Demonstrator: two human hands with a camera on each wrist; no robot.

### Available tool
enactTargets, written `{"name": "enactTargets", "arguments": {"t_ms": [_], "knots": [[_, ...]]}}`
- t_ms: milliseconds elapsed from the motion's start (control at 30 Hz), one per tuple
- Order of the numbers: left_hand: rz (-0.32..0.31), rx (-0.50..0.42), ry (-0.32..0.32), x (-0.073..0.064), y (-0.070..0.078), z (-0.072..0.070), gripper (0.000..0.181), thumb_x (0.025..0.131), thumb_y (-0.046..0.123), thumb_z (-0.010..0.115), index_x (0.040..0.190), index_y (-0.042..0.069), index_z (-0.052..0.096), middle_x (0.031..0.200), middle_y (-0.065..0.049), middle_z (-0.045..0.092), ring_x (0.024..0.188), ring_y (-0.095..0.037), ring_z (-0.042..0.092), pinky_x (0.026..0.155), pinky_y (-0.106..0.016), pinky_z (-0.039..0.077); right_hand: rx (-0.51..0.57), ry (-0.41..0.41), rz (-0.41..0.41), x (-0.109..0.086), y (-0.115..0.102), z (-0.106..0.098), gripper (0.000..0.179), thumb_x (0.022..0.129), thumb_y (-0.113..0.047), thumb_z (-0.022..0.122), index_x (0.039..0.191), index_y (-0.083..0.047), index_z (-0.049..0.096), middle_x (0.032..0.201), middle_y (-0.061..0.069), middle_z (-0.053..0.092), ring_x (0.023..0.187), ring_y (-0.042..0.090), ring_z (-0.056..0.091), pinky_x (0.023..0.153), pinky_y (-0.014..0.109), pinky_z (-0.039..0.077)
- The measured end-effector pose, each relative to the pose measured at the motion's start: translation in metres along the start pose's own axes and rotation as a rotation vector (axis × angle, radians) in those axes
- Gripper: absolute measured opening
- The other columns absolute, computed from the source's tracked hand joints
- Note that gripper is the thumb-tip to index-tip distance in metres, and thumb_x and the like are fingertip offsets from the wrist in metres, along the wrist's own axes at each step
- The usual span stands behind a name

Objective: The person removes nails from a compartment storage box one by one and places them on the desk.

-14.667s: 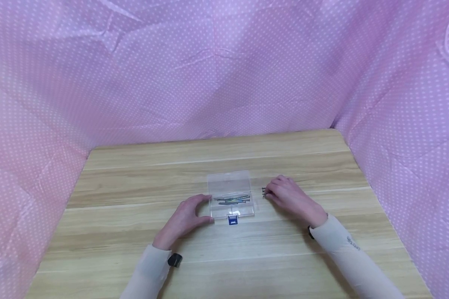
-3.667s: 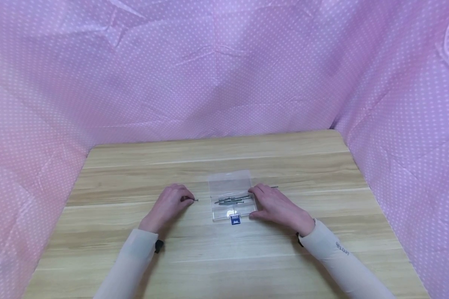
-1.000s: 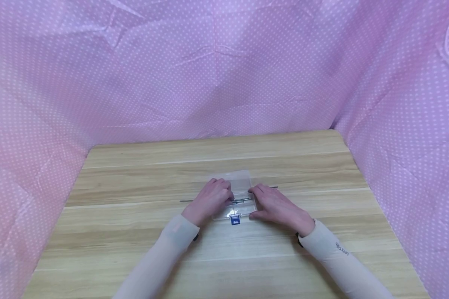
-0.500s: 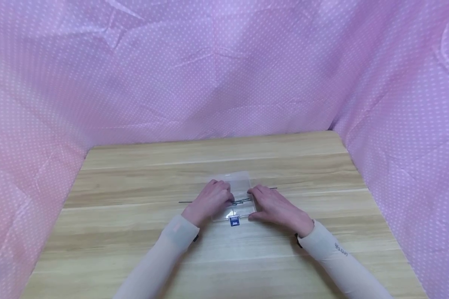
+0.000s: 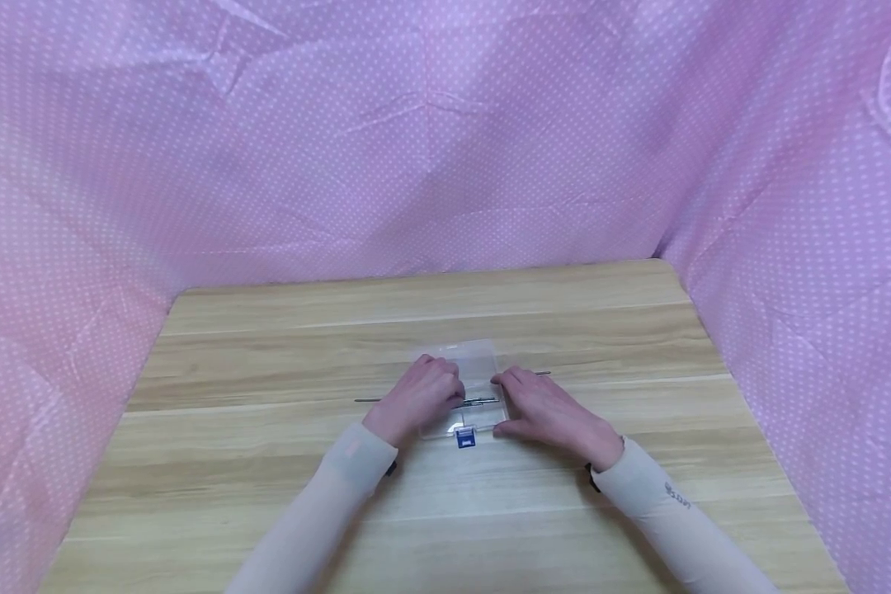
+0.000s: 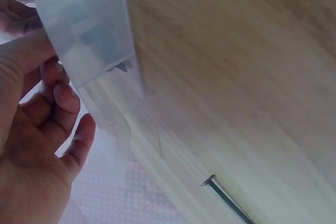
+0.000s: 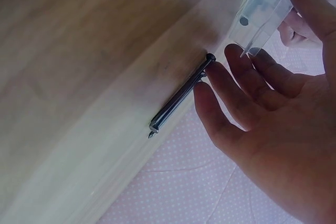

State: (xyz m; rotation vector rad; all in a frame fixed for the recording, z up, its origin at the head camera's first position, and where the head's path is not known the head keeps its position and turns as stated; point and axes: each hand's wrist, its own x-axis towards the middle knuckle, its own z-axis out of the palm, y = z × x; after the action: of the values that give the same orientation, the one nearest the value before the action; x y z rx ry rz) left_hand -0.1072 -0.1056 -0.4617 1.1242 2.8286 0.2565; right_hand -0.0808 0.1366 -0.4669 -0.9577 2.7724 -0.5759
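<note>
A clear plastic box with a blue latch lies with its lid raised back. My left hand reaches into it from the left, fingers bent down at several long nails. The back of the hand covers its fingertips, so I cannot tell whether it pinches a nail. My right hand grips the box's right side, thumb at the front corner and fingers farther back. In the right wrist view, nails lie side by side on the table by its fingertips.
One loose nail lies left of the box, partly behind the left wrist in the head view. The wooden table has its far edge against a pink dotted cloth that hangs at the back and sides.
Since 3.7 seconds ago my left hand has moved right, from the loose nail into the box. Over the last second the nails beside its fingers have shifted slightly. My right hand has stayed put.
</note>
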Motion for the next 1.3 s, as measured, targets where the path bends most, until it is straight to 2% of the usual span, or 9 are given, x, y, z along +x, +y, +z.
{"name": "enactTargets", "arguments": {"t_ms": [233,467,667,1033,1300], "knots": [[0.008,-0.013,0.029,-0.004,-0.002,0.003,0.010,0.097,0.018,0.073,0.091,0.020,0.081,0.076,0.009,0.056,0.078,-0.013,0.054,0.090,-0.037,0.048,0.006,-0.004,0.003,0.000,0.000,0.000,0.076,0.082,-0.041,0.088,0.136,0.001,0.056,0.125,0.011,0.063,0.108,0.023,0.060,0.094,0.046,0.053],[-0.036,-0.079,0.036,-0.009,-0.002,-0.002,0.010,0.099,0.025,0.072,0.101,0.019,0.080,0.095,0.007,0.063,0.094,-0.016,0.057,0.092,-0.037,0.046,0.010,-0.004,0.009,0.001,0.000,-0.001,0.077,0.081,-0.041,0.089,0.137,0.001,0.055,0.126,0.012,0.063,0.109,0.023,0.061,0.095,0.047,0.054],[-0.038,-0.099,0.057,-0.010,-0.004,-0.005,0.011,0.101,0.027,0.069,0.104,0.020,0.077,0.106,0.006,0.070,0.103,-0.016,0.060,0.099,-0.038,0.046,0.006,-0.002,0.009,0.000,0.000,-0.002,0.077,0.081,-0.041,0.089,0.136,0.001,0.055,0.124,0.011,0.063,0.108,0.023,0.060,0.093,0.046,0.054],[-0.034,-0.140,0.128,-0.015,-0.005,-0.006,0.011,0.101,0.026,0.069,0.105,0.018,0.076,0.106,0.005,0.075,0.104,-0.018,0.064,0.099,-0.040,0.047,0.019,-0.004,0.006,0.001,-0.001,-0.004,0.076,0.082,-0.040,0.088,0.136,0.001,0.056,0.125,0.011,0.062,0.109,0.023,0.060,0.092,0.046,0.054],[-0.054,-0.165,0.197,-0.022,-0.005,-0.009,0.010,0.098,0.022,0.072,0.106,0.016,0.076,0.107,0.002,0.075,0.105,-0.019,0.064,0.103,-0.044,0.047,0.008,0.000,0.008,0.000,-0.002,-0.004,0.077,0.081,-0.040,0.088,0.136,0.002,0.055,0.124,0.011,0.062,0.108,0.022,0.060,0.091,0.045,0.055]]}}
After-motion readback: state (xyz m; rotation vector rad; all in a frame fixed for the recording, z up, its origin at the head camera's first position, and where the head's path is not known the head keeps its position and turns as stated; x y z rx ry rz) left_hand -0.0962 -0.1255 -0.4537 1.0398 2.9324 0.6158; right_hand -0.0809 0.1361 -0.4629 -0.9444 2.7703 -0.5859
